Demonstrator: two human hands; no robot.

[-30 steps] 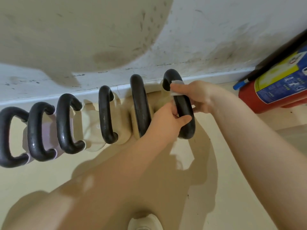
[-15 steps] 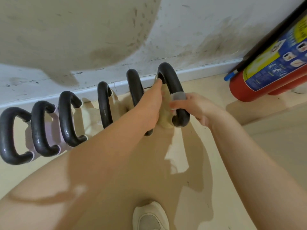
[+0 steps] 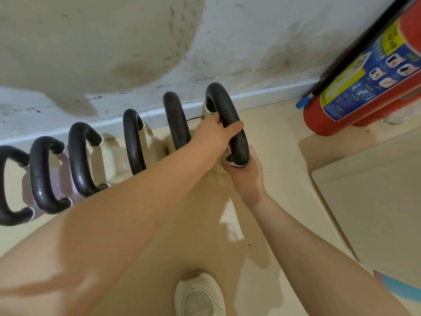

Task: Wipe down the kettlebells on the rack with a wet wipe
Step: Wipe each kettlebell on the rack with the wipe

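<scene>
The left hand (image 3: 216,135) grips the handle (image 3: 230,124) of the last kettlebell, at 1 o'clock. The right hand (image 3: 247,176) pinches the wipe (image 3: 237,164) round the handle's base. Next, probably wipe the body.

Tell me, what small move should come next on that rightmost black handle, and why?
Probably slide the right hand with its white wet wipe back up the rightmost black curved kettlebell handle. The wipe sits at the handle's near end, while the left hand grips it mid-arch.
</scene>
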